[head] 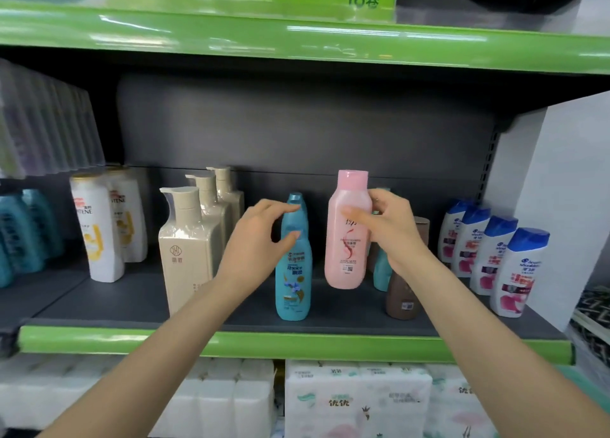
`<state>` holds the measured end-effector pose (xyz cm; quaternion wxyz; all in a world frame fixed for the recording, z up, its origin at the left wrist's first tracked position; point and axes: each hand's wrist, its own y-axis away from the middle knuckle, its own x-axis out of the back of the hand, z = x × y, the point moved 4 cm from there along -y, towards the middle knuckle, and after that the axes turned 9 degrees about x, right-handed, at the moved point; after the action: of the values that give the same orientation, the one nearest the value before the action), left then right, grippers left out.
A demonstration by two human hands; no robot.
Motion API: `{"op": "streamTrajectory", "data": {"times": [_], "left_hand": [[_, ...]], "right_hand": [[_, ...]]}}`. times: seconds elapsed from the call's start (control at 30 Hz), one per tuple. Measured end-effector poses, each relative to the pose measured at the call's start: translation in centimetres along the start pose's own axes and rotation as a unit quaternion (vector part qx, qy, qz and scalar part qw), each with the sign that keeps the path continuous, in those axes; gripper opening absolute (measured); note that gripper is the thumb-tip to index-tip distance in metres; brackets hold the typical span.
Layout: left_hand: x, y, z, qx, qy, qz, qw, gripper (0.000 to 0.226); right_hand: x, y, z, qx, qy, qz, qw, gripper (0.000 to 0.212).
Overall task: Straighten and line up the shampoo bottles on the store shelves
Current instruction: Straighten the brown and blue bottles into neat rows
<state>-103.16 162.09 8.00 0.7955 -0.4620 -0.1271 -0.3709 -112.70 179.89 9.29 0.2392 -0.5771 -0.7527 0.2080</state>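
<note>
My right hand grips a pink shampoo bottle at its upper part and holds it upright above the dark shelf. A teal Rejoice bottle stands upright near the shelf's front edge. My left hand is at its neck with fingers spread, touching or almost touching it. Behind my right wrist stand a brown bottle and another teal bottle, both partly hidden.
A row of beige pump bottles stands to the left, with white Pantene bottles beyond. Several white, blue-capped bottles run diagonally at the right. A green shelf lip fronts the shelf; tissue packs sit below.
</note>
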Motion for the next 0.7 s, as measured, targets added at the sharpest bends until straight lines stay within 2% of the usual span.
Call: {"op": "streamTrajectory", "data": {"times": [0.1,0.27,0.6,0.7], "left_hand": [[-0.7,-1.1,-1.1,0.005,-0.03,-0.057,0.998,0.041],[-1.4,-1.9,-1.6,0.036,-0.027,-0.085,0.995,0.022],[-1.3,-2.0,-2.2,0.016,-0.023,-0.089,0.996,0.021],[-1.4,-2.1,-2.6,0.017,-0.01,-0.083,0.996,0.02]], "right_hand": [[-0.5,-0.9,1.0,0.008,0.058,0.001,0.998,0.026],[-2.2,-2.3,3.2,0.001,0.109,-0.044,0.993,0.017],[-6.4,-4.0,6.9,-0.021,0.079,-0.126,0.989,0.014],[-7.2,-4.0,7.8,-0.032,0.056,-0.14,0.988,0.019]]}}
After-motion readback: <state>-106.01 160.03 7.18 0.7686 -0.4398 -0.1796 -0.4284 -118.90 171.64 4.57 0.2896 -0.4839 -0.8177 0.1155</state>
